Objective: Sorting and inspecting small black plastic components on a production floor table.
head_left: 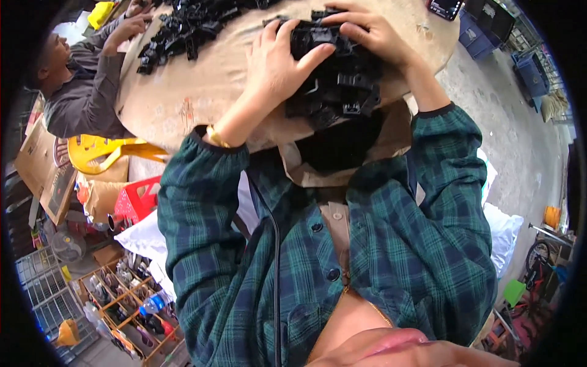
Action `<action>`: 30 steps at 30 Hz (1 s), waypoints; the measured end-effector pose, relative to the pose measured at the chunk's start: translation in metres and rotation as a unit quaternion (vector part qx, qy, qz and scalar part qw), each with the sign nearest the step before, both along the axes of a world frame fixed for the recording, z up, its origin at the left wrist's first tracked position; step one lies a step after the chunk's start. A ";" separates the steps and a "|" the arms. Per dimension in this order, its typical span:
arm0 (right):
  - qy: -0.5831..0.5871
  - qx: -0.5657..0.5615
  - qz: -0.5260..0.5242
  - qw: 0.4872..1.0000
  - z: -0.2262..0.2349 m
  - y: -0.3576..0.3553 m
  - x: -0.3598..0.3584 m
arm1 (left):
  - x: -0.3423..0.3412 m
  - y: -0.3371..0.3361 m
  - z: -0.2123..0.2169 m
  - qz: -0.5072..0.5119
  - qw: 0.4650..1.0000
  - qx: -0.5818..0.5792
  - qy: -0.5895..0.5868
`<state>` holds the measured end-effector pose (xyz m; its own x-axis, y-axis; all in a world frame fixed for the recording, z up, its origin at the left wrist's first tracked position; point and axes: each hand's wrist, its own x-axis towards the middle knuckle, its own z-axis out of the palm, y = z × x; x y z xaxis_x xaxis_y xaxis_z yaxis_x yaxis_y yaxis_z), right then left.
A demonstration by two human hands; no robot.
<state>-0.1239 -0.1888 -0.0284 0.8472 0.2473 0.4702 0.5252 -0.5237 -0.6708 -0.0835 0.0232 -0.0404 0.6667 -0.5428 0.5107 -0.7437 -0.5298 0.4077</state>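
Observation:
Both my hands are at the near edge of a table with a tan cover (183,101). My left hand (276,61) is curled around a black plastic part (310,38), its thumb laid along the front. From the other side my right hand (373,32) grips the same part, fingers bent over its top. Directly below lies a cluster of similar black plastic parts (342,92) at the table edge. Under the edge, in front of my body, an open brown bag (306,174) gapes; its inside is dark. The undersides of my fingers are hidden.
A large heap of black plastic parts (189,27) covers the far left of the table. A co-worker (85,79) in a dark top sits there, hands by the heap. A phone (445,7) lies at the far right. Left are a yellow chair (101,150) and red chair (136,199).

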 end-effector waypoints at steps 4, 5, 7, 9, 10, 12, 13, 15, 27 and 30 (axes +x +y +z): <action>0.004 0.025 -0.047 0.999 -0.002 -0.002 -0.021 | -0.009 -0.008 -0.001 -0.006 1.000 0.006 -0.023; -0.038 0.014 -0.068 0.997 -0.003 0.000 -0.026 | -0.012 -0.009 0.000 -0.015 1.000 0.004 -0.011; -0.080 -0.042 -0.077 0.993 -0.017 -0.019 -0.034 | -0.018 -0.020 0.000 -0.034 0.999 -0.013 -0.016; -0.072 -0.030 -0.093 0.993 -0.019 -0.014 -0.042 | -0.022 -0.020 -0.002 -0.038 0.999 -0.020 -0.015; -0.072 -0.026 -0.103 0.992 -0.020 -0.011 -0.046 | -0.024 -0.019 -0.002 -0.043 0.999 -0.018 -0.010; -0.079 -0.025 -0.125 0.989 -0.020 -0.010 -0.058 | -0.029 -0.022 -0.001 -0.065 0.998 -0.018 -0.004; -0.080 -0.020 -0.133 0.988 -0.020 -0.008 -0.063 | -0.031 -0.022 0.000 -0.073 0.997 -0.013 -0.013; -0.088 -0.013 -0.144 0.986 -0.019 -0.005 -0.072 | -0.033 -0.021 0.003 -0.096 0.995 -0.010 -0.019; -0.158 0.039 -0.288 0.944 -0.031 0.028 -0.116 | -0.028 -0.026 0.014 -0.260 0.965 -0.002 -0.014; -0.161 0.009 -0.317 0.935 -0.037 0.041 -0.128 | -0.026 -0.024 0.017 -0.300 0.953 0.040 -0.005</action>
